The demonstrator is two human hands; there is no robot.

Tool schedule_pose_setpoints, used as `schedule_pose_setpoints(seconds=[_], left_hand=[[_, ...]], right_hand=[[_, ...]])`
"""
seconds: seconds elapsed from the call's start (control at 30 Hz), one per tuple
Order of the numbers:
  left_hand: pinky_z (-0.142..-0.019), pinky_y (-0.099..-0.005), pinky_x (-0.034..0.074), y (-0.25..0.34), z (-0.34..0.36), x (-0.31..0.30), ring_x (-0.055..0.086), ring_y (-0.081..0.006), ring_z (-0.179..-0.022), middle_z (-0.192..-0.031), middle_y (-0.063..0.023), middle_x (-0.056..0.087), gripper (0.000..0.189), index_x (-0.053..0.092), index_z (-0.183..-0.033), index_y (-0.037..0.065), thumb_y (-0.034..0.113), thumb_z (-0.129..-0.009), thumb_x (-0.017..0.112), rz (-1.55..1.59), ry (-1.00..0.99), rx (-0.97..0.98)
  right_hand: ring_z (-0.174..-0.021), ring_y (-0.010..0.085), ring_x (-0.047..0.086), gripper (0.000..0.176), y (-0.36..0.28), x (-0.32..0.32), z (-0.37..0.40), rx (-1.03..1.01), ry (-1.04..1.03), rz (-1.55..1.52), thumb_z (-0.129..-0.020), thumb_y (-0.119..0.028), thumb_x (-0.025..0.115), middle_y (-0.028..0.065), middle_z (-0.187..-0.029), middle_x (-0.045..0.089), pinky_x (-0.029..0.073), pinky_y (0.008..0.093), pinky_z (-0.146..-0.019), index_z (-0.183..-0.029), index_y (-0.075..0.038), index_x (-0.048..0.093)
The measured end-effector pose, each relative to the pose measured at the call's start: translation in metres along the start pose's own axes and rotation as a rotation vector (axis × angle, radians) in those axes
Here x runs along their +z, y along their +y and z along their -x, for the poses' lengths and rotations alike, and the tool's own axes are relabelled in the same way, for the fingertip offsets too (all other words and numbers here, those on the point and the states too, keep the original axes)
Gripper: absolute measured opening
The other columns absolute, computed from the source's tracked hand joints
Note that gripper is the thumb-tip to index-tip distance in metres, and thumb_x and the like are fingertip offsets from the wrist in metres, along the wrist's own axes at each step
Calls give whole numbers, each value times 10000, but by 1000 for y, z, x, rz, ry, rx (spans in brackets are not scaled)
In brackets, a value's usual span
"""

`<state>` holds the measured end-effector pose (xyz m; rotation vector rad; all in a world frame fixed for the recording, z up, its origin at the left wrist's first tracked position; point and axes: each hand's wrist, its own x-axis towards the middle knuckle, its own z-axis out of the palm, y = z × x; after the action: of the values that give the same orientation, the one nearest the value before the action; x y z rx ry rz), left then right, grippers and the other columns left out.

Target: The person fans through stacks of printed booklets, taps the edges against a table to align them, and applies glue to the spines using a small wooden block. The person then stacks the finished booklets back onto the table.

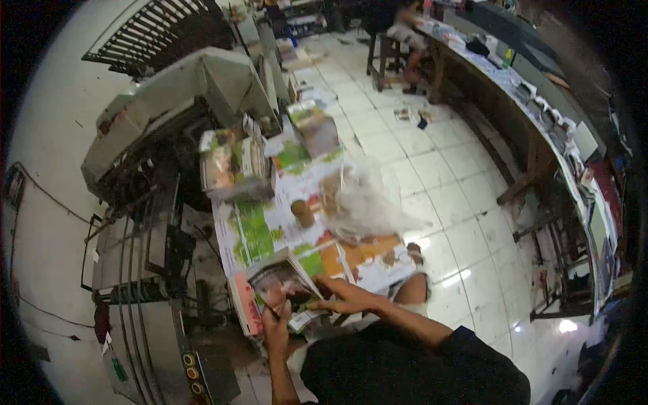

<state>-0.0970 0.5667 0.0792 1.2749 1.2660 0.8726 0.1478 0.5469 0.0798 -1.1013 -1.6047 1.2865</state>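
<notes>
A thick stack of printed booklets [280, 273] with a picture on its top cover is in front of me, close to my body. My left hand [275, 327] is closed at its near edge, and a small dark thing by those fingers is too blurred to name. On the right edge of the stack, my right hand [345, 297] grips with its fingers along the side. A pink-edged printed piece [244, 304] lies under the stack's left side. Beneath all this, colourful printed sheets [253, 229] cover the work surface.
Wrapped booklet piles [233, 165] and another pile [314, 128] stand farther back. A brown roll of tape [302, 213] and a crumpled clear plastic bag [371, 199] lie on the sheets. Left is a large grey machine [182, 101]; right, a long table [506, 81]. A person [408, 47] sits beyond.
</notes>
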Motion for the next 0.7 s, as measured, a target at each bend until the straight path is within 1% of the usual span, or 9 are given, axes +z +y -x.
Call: schedule_pose_setpoints(seconds=[0.03,0.13,0.27,0.33,0.37,0.47,0.53,0.57,0.7], left_hand=[[-928,-366,449,-1,2,4,572,-204,-1099,-1220,-115,598,512,519,-1290,-12,261,-901,709,104,-31,-27],[-963,-353,436,-8,14,18,554,-208,-1150,-1297,-125,560,515,474,-1339,-13,243,-936,667,235,-61,-22],[-1011,-336,416,-4,22,29,526,-200,-1200,-1311,-112,551,461,446,-1369,-4,138,-961,605,352,-73,-39],[-1009,-326,414,8,22,35,504,-186,-1222,-1334,-98,530,476,420,-1388,-2,102,-958,594,446,-49,33],[-1009,-326,414,-1,20,32,504,-186,-1222,-1334,-98,530,476,420,-1388,-2,102,-958,594,447,-43,30],[-1023,-348,421,-17,9,21,499,-194,-1236,-1371,-79,511,600,374,-1448,36,144,-927,652,439,89,12],[-1045,-323,371,1,7,20,458,-198,-1268,-1427,-100,442,567,330,-1453,0,64,-951,585,493,100,40],[-1100,-341,299,1,4,14,353,-226,-1361,-1524,-125,313,673,226,-1507,-3,68,-950,596,363,106,94],[-1133,-348,229,30,10,18,205,-233,-1442,-1592,-174,139,819,107,-1530,-28,135,-934,644,237,152,224]], right_hand=[[-875,211,585,511,-8,3,5,26,22,10,-919,-299,673,166,-955,601,487,341,-758,-1256,7,440],[-824,207,593,464,-8,6,19,103,-23,62,-909,-309,689,144,-929,612,496,348,-728,-1176,9,482],[-823,174,619,456,-9,-12,43,152,78,-101,-891,-238,715,138,-1000,646,515,327,-704,-1247,-27,521],[-880,197,659,327,-4,-46,54,183,335,168,-865,-106,704,97,-1042,664,535,315,-749,-1174,-40,621],[-879,229,663,374,13,-64,65,-17,448,357,-797,-40,707,99,-1009,658,532,316,-746,-1163,-45,631],[-879,248,650,423,-11,-92,74,118,507,650,-729,27,685,110,-945,637,514,338,-735,-1140,-74,678],[-872,251,648,398,5,-95,73,128,492,665,-724,31,686,112,-940,633,513,338,-743,-1108,-76,700],[-866,254,645,375,7,-97,70,135,474,685,-720,35,688,114,-934,629,511,338,-751,-1076,-77,723],[-864,221,635,258,10,-97,60,88,518,610,-740,4,720,101,-928,630,512,311,-744,-986,-63,754]])
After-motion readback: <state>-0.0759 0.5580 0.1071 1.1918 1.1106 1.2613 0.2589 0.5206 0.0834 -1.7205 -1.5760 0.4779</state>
